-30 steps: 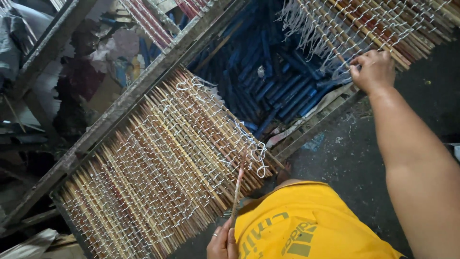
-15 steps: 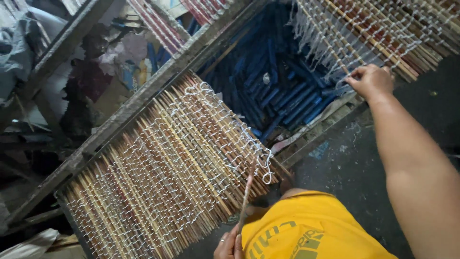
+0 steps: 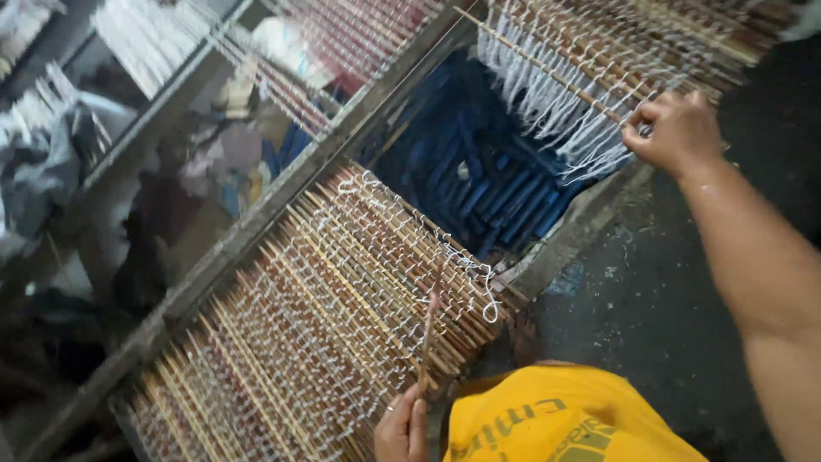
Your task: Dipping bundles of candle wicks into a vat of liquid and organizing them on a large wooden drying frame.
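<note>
My left hand (image 3: 402,428) pinches a thin bamboo stick (image 3: 428,329) at the bottom of the view; the stick points up across the near mat of bamboo sticks tied with white string (image 3: 316,316). My right hand (image 3: 671,128), arm stretched out, grips the loose white strings (image 3: 556,111) hanging from the far stick mat (image 3: 616,43) at the top right. Between the two mats is a gap with dark blue sticks (image 3: 487,184) below. My yellow shirt (image 3: 564,419) fills the bottom middle.
A grey wooden frame beam (image 3: 256,231) runs diagonally along the near mat's far edge. Beyond it lie cloth scraps, bundles and more stick mats (image 3: 171,34). Dark concrete floor (image 3: 650,299) lies to the right.
The view has shifted and closed in. My right hand stays on the white strings of the far mat. My left hand still holds the stick upright against the near mat.
</note>
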